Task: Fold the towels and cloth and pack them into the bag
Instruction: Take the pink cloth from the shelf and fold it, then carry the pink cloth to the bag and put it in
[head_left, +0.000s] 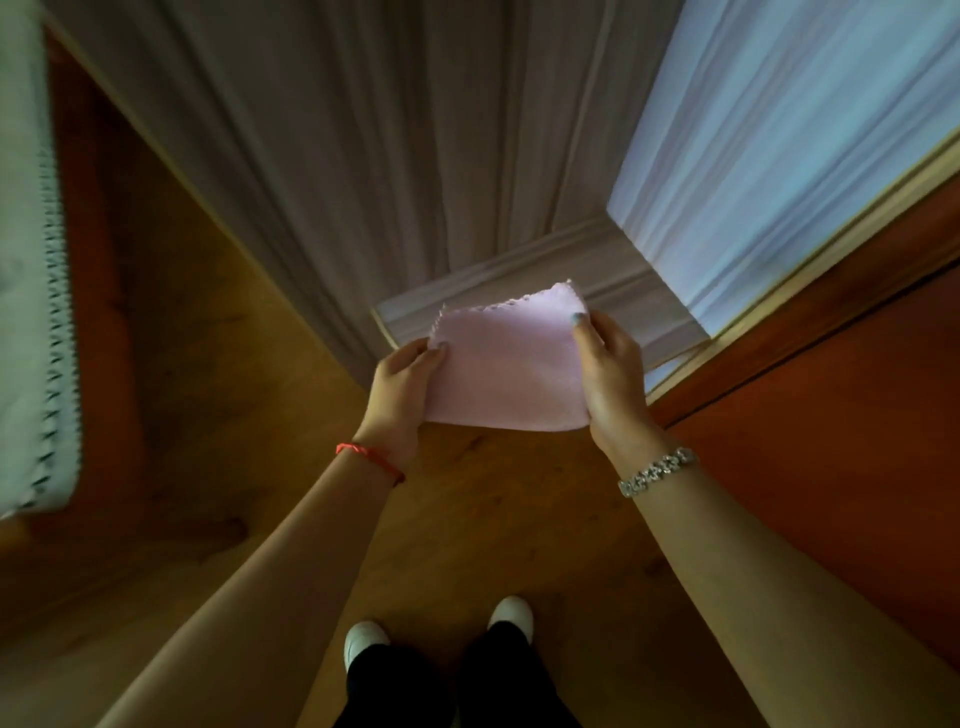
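1. The pink cloth (506, 364) was held in the air in front of the person, above the wooden floor (467, 519), folded into a small square with a zigzag-cut upper edge.
2. The left hand (402, 387) gripped the cloth's left edge, thumb on top and fingers curled under.
3. The right hand (610, 374) gripped the right edge, thumb pressed on the upper right corner, fingers behind the cloth.
4. Both grips were narrow, closed on the fabric.
5. A red string (371, 460) circled the left wrist; a silver bracelet (657, 470) circled the right.
6. White shoes (511, 616) stood on the floor below; curtains (363, 156) hung beyond the cloth.
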